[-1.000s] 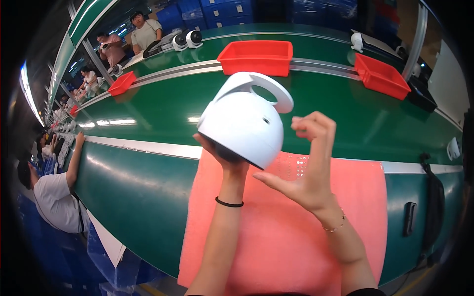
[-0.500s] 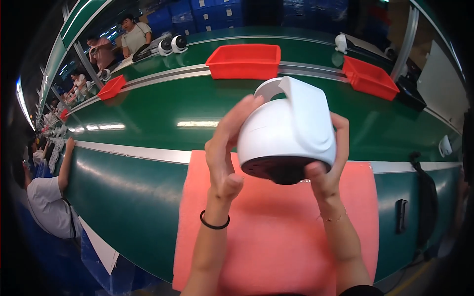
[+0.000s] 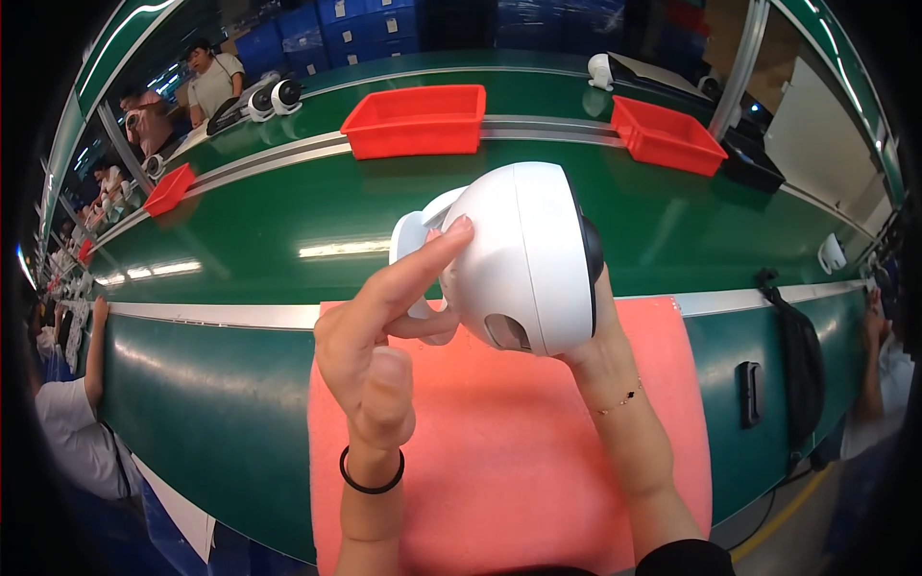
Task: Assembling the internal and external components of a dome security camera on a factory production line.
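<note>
A round white security camera [image 3: 509, 264] is held up above a pink foam mat [image 3: 499, 451]. Its black front and lens face right, and its white curved bracket [image 3: 401, 252] points left. My left hand [image 3: 375, 346] grips the bracket side, its index fingertip resting on the white shell and its thumb standing away from it. From below and behind, my right hand [image 3: 597, 336] supports the camera near its black front; most of its fingers are hidden by the shell. A small dark oval window shows low on the shell.
Beyond the mat, a green conveyor belt [image 3: 259, 226] runs crosswise. Red bins [image 3: 415, 132] stand along its far rail. More white cameras [image 3: 285, 96] sit at the back. To the right lie a black tool [image 3: 750, 394] and a black strap [image 3: 802, 374]. Co-workers are at both sides.
The camera has turned so that its lens, which faced down toward me, now points right, and its bracket has swung left. My right hand has slid under and behind it.
</note>
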Tool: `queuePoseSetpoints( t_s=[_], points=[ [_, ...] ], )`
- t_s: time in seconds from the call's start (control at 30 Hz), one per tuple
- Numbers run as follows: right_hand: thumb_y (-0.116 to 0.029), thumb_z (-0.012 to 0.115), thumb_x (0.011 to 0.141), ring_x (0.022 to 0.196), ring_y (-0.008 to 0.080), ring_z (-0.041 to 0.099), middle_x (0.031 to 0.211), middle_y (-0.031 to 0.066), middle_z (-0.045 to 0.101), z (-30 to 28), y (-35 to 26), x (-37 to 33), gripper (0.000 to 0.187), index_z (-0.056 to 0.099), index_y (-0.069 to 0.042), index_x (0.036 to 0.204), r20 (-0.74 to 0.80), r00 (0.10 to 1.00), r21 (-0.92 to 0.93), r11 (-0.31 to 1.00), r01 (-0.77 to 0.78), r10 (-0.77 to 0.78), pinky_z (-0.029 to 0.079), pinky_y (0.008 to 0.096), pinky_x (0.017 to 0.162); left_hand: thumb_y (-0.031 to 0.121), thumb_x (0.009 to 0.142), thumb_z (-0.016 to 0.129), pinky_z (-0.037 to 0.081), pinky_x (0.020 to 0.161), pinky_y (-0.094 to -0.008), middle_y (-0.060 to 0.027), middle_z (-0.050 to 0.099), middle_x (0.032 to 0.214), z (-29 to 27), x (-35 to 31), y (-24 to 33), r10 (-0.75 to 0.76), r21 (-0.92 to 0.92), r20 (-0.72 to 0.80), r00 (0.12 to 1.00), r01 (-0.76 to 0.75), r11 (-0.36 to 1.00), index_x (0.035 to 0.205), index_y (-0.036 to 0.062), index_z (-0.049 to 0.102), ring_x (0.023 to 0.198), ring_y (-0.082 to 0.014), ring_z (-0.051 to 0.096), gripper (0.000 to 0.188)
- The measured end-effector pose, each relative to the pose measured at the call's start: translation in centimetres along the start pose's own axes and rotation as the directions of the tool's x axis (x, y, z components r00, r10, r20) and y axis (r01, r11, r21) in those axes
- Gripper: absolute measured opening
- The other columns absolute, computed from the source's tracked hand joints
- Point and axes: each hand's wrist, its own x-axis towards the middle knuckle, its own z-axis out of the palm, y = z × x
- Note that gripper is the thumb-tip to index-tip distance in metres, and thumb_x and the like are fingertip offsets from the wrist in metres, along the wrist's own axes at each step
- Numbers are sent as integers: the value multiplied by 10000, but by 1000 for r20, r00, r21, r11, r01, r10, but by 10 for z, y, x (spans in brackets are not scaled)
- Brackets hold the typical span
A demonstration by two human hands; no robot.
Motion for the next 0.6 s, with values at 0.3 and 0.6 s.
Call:
queuePoseSetpoints(
  t_s=[0.3, 0.6],
  points=[
    [-524, 492, 848, 928, 182, 602, 1067, 61, 601, 3, -5, -6, 480, 573, -125, 1104, -32, 986, 104, 982, -157, 161, 527, 381, 742, 13, 700, 547, 494, 650, -282, -185, 620, 1084, 7, 7, 0, -62, 100, 5, 998, 61, 993, 1099, -18, 596, 752, -212, 641, 403],
    [-498, 470, 871, 951, 202, 606, 1084, 102, 591, -15, 1, -1, 485, 533, -116, 1162, 125, 957, -59, 965, -256, 261, 526, 405, 802, 164, 581, 760, 216, 1025, -562, -209, 422, 1330, -2, 29, 13, 99, 367, 574, 813, -364, 856, 1182, 110, 576, 1302, -420, 272, 632]
  ],
)
